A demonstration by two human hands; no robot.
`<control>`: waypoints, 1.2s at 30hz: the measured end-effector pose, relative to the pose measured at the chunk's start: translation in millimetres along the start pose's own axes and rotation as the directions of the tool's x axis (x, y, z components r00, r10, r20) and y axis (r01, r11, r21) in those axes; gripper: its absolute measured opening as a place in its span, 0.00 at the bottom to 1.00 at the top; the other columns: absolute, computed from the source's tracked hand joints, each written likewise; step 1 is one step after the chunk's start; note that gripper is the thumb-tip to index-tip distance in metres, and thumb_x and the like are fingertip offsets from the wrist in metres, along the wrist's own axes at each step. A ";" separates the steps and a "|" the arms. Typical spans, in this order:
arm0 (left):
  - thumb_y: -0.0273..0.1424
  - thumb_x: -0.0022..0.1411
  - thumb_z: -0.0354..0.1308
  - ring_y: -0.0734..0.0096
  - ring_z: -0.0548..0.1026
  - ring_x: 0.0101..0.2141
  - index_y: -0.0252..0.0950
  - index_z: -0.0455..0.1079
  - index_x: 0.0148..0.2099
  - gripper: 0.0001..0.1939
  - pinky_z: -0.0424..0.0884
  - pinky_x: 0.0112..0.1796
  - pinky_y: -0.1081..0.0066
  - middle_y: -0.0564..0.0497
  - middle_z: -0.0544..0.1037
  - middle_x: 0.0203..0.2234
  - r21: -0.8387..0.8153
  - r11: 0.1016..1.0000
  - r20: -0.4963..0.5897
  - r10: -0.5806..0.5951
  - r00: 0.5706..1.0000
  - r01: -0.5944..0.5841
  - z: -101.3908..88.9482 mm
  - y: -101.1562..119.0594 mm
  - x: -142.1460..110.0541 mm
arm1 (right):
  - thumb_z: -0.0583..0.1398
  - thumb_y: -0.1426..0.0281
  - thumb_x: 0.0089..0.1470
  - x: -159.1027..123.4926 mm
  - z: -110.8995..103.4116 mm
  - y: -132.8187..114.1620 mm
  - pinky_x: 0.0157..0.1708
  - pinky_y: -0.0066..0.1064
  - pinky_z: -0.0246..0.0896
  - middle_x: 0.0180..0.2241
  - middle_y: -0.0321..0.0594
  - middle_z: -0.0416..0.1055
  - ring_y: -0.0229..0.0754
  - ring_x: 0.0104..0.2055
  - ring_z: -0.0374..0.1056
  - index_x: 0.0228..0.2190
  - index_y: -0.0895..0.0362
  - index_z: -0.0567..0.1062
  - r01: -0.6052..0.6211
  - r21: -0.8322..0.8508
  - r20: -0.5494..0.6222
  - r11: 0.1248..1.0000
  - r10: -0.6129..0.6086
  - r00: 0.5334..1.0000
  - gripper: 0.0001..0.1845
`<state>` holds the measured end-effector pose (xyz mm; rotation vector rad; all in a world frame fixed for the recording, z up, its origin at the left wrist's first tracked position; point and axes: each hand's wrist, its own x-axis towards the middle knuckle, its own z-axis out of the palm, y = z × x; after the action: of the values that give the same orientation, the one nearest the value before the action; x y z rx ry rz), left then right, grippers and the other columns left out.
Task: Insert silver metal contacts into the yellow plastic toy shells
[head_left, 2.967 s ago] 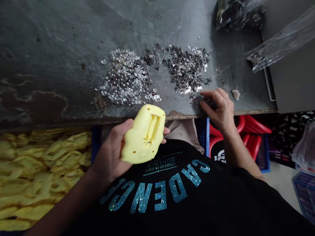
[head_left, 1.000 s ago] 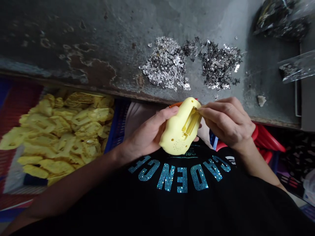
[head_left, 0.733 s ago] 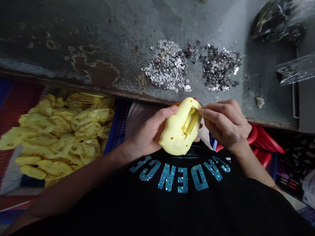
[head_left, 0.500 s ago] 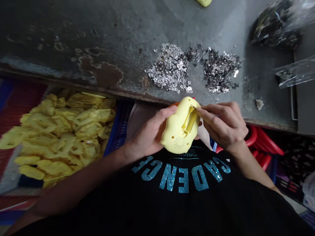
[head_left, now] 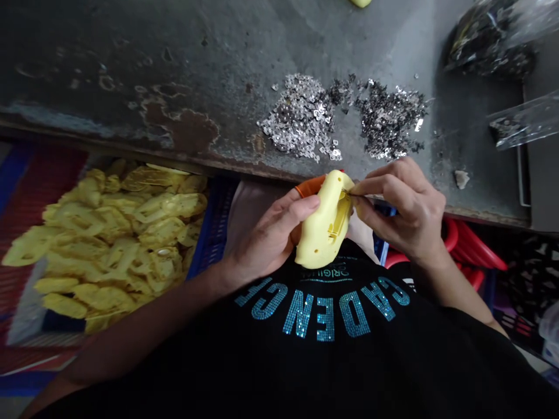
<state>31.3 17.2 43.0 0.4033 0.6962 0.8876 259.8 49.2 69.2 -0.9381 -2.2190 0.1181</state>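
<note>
A yellow plastic toy shell [head_left: 323, 224] is clasped by the left hand [head_left: 266, 238], while a tiny metal contact [head_left: 348, 193] is pinched by the right hand [head_left: 404, 212] at the shell's battery slot [head_left: 338, 216].

Worn grey desk [head_left: 109, 70], rust-stained near its front edge; blue crate [head_left: 213, 233] and red plastic stools [head_left: 476, 247] below it.

The scarred grey workbench [head_left: 131, 70], rust-stained near its front edge, carries a silvery heap [head_left: 297, 116] of small stamped metal pieces at 12 o'clock, with a darker heap [head_left: 388, 119] just beside it at 1. A black bag [head_left: 491, 43] sits at 2, a clear plastic bag [head_left: 519, 125] and a pale chip [head_left: 461, 179] at 3, and a yellow plastic piece [head_left: 361, 3] at the far edge at 1.
</note>
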 end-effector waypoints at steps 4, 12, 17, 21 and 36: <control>0.44 0.69 0.72 0.50 0.88 0.54 0.37 0.78 0.67 0.29 0.86 0.54 0.60 0.42 0.89 0.55 -0.002 1.000 0.045 -0.026 0.999 0.026 -3.9 -2.9 1.7 | 0.66 0.73 0.67 -2.5 7.6 -0.8 0.35 0.40 0.68 0.34 0.37 0.76 0.44 0.35 0.70 0.39 0.50 0.76 -0.028 -0.095 0.019 0.995 0.030 0.999 0.05; 0.47 0.68 0.70 0.44 0.89 0.53 0.38 0.76 0.69 0.33 0.87 0.52 0.56 0.42 0.90 0.52 -0.069 0.987 0.086 -0.141 0.986 0.147 -1.2 -4.6 6.4 | 0.64 0.78 0.65 -9.5 16.8 -7.1 0.33 0.38 0.67 0.32 0.35 0.73 0.40 0.32 0.67 0.36 0.51 0.72 -0.162 0.124 -0.121 0.979 0.177 0.977 0.10; 0.47 0.69 0.70 0.47 0.89 0.53 0.39 0.76 0.70 0.32 0.87 0.51 0.59 0.42 0.89 0.53 -0.036 0.993 0.106 -0.109 0.988 0.113 1.4 -4.5 5.7 | 0.63 0.75 0.65 -12.0 13.2 -2.2 0.32 0.36 0.68 0.32 0.35 0.73 0.39 0.31 0.68 0.37 0.51 0.73 -0.144 0.098 -0.083 0.985 0.153 0.985 0.07; 0.44 0.71 0.71 0.53 0.88 0.53 0.41 0.78 0.68 0.28 0.87 0.50 0.63 0.44 0.88 0.56 -0.019 0.997 0.032 -0.079 0.996 0.079 0.4 -6.2 2.8 | 0.62 0.74 0.64 -9.3 4.2 0.2 0.30 0.34 0.68 0.32 0.36 0.74 0.39 0.31 0.68 0.35 0.51 0.74 -0.174 0.031 0.013 0.984 0.173 0.985 0.06; 0.45 0.70 0.71 0.61 0.89 0.42 0.40 0.80 0.66 0.27 0.86 0.45 0.66 0.45 0.89 0.52 -0.015 0.997 0.054 -0.071 0.996 0.071 -1.7 -6.4 2.8 | 0.61 0.73 0.65 -1.9 -6.1 -0.2 0.32 0.35 0.66 0.31 0.37 0.73 0.41 0.33 0.68 0.35 0.52 0.75 -0.140 0.003 0.115 0.990 0.139 0.984 0.05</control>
<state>34.9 15.8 36.9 0.3835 0.6495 0.8124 264.6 46.8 72.6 -1.1057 -2.2525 0.2543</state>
